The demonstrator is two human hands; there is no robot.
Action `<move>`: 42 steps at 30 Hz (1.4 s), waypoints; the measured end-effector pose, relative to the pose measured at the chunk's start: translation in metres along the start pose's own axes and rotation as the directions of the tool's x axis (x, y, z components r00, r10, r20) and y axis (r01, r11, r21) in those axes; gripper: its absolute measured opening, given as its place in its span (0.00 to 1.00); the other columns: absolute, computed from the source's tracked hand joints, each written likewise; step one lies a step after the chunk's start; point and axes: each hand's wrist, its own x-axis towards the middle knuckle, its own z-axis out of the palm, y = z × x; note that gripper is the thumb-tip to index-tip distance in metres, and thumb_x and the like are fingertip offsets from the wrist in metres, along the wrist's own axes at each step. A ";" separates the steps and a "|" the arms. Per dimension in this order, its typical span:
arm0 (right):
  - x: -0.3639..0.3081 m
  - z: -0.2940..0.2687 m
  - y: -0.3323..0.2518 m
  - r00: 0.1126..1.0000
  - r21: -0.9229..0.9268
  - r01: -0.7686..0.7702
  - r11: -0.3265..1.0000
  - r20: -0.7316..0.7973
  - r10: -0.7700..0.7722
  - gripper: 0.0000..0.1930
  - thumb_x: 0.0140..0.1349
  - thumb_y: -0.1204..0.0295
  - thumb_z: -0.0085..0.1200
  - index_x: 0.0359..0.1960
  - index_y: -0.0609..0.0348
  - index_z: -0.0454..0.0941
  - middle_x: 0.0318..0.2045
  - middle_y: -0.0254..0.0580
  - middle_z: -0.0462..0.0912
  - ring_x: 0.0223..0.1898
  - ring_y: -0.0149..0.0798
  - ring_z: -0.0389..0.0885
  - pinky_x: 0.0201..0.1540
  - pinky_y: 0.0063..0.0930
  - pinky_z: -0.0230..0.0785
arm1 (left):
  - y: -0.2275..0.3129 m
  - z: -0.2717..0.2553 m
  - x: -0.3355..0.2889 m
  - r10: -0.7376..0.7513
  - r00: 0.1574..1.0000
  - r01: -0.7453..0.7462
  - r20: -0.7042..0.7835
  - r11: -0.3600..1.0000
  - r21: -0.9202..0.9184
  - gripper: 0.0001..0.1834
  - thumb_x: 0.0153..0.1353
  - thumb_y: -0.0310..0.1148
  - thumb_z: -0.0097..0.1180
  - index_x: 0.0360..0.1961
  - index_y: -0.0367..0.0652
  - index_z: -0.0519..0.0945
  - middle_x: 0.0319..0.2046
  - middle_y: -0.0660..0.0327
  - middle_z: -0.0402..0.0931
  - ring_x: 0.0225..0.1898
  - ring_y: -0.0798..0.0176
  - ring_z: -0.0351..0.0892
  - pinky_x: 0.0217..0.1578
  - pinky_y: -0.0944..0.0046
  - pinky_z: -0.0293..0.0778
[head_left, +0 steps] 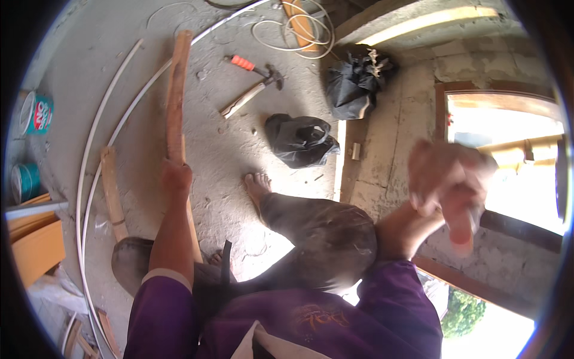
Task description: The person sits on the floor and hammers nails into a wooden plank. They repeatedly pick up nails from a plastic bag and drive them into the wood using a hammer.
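My left hand is closed around a long reddish-brown wooden strip. The strip reaches away over the floor, and its near part runs back beside my forearm. My right hand is raised at the right, in front of the wall and window opening. Motion blurs its fingers, and I cannot make out anything in it. On the floor ahead lie a hammer with a wooden handle and a tool with an orange-red grip, their heads close together.
Two black plastic bags, a nearer one and a farther one, sit by the right wall. White tubing curves along the left floor. Another wooden piece lies beside it. Teal cans and stacked orange-brown boards stand far left.
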 end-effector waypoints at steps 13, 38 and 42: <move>0.038 0.066 -0.026 0.832 0.371 0.535 0.759 -0.078 -0.549 0.14 0.59 0.73 0.54 0.47 0.56 0.76 0.16 0.38 0.79 0.11 0.29 0.72 0.15 0.21 0.54 | 0.002 -0.005 -0.001 -0.011 1.000 0.010 -0.026 0.999 -0.048 0.23 0.54 0.37 0.61 0.45 0.34 0.68 0.37 0.44 0.78 0.40 0.39 0.81 0.41 0.46 0.76; -0.162 0.050 0.317 0.226 -0.637 -0.771 -0.001 -0.275 0.935 0.15 0.55 0.70 0.47 0.39 0.64 0.83 0.37 0.64 0.82 0.43 0.58 0.82 0.49 0.44 0.73 | 0.020 -0.013 -0.003 0.004 0.999 -0.006 0.040 0.999 0.048 0.28 0.53 0.39 0.63 0.49 0.30 0.70 0.42 0.42 0.78 0.43 0.40 0.80 0.46 0.47 0.76; -0.152 0.060 0.330 0.491 -0.542 -0.835 0.091 -0.661 0.567 0.12 0.53 0.73 0.48 0.31 0.62 0.84 0.34 0.61 0.83 0.41 0.52 0.84 0.46 0.42 0.75 | 0.024 -0.024 -0.004 0.010 0.999 -0.013 0.051 0.998 0.057 0.29 0.53 0.39 0.63 0.48 0.28 0.69 0.42 0.41 0.78 0.43 0.39 0.80 0.46 0.47 0.76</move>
